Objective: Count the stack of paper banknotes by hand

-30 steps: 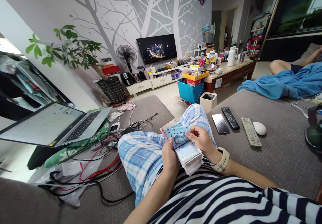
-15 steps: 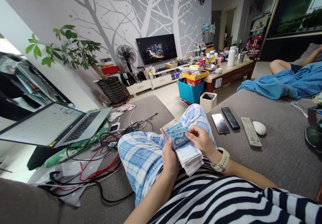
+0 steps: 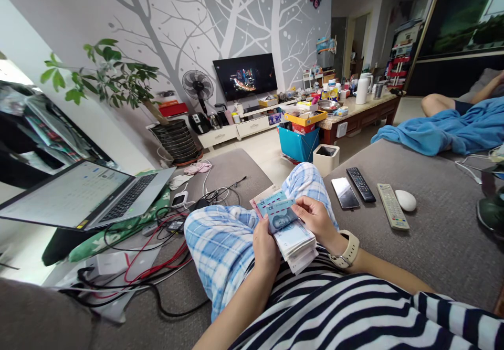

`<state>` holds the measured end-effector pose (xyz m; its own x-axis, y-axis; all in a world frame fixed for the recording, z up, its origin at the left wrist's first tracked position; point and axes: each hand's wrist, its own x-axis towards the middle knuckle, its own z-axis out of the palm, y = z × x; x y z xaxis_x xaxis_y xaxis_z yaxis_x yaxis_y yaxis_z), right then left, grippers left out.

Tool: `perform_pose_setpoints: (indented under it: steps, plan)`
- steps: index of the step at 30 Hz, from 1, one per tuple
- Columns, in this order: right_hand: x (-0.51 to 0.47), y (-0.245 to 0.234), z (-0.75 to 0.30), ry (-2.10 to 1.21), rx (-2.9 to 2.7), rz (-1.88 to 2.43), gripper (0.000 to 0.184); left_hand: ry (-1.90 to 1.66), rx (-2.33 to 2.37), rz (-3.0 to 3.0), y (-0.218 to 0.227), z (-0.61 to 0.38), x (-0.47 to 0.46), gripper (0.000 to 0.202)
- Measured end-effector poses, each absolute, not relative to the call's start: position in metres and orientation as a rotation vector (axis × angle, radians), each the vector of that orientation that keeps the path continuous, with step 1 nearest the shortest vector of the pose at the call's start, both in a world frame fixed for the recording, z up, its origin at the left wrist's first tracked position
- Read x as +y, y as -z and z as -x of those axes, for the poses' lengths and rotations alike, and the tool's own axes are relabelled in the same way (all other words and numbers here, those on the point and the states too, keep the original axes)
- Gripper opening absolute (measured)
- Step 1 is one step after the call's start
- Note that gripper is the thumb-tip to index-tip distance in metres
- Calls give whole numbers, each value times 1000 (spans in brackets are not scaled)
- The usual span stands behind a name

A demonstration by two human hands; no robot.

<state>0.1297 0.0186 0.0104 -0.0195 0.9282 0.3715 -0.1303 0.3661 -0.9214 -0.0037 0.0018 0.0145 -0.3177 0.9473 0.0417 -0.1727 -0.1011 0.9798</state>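
A thick wad of banknotes (image 3: pixel 296 241) lies folded over in my lap, above the blue-and-white checked trousers (image 3: pixel 220 245). My left hand (image 3: pixel 265 247) is closed round the wad's left side, its thumb pressing on the notes. Blue-green banknotes (image 3: pixel 281 218) with a portrait stand up at the top of the wad, and a pinkish note (image 3: pixel 256 203) shows behind them. My right hand (image 3: pixel 315 219) pinches the right edge of the front blue-green note between thumb and fingers. A cream watch strap (image 3: pixel 348 250) circles my right wrist. My palms and the wad's underside are hidden.
Right of my knee lie a phone (image 3: pixel 345 192), a black remote (image 3: pixel 361 184), a beige remote (image 3: pixel 392 207) and a white mouse (image 3: pixel 405 200). To the left are a laptop (image 3: pixel 129 198) and tangled cables (image 3: pixel 173 255). Farther right, a person lies under a blue blanket (image 3: pixel 444 124).
The front blue-green note tilts slightly, its face looking darker than before. Both hands stay nearly where they were, still on the banknotes.
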Motion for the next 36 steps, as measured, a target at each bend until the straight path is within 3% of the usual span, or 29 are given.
perform_pose_setpoints:
  steps: [15,19,36]
  plan:
    - [18,-11,-132,-1047,-1294,776,35,-1626,1190,-957,-1,8,12,24]
    - [17,-11,-130,-1137,-1271,742,35,-1626,1070,-790,7,6,17,32]
    - [25,-5,-130,-942,-1281,932,27,-1513,803,-673,-4,-1,6,24]
